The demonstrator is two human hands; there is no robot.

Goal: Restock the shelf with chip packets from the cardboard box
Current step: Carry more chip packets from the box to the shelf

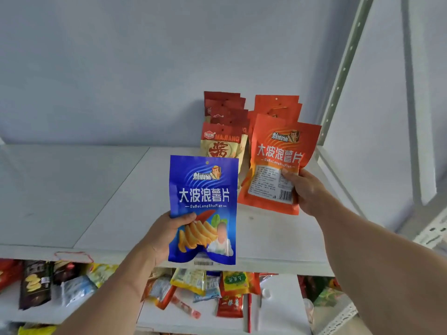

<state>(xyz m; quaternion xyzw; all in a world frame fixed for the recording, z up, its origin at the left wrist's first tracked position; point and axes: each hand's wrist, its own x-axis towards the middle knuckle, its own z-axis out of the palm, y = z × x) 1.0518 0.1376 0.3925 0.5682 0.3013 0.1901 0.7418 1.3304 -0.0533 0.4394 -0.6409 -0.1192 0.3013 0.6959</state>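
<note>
My left hand [167,234] grips a blue chip packet [204,197] by its lower left side and holds it upright above the front of the white top shelf [116,189]. My right hand [308,191] holds an orange chip packet [278,163] by its lower right edge, thumb on the label. That packet stands at the front of a row of orange packets [277,105]. To the left of that row stands a row of red-topped packets [223,131]. No cardboard box is in view.
The wall [169,56] closes the shelf at the back. A perforated metal upright [338,81] rises at the shelf's right edge. The lower shelf [278,301] holds several loose snack packets, among them a dark packet [36,284] at the left.
</note>
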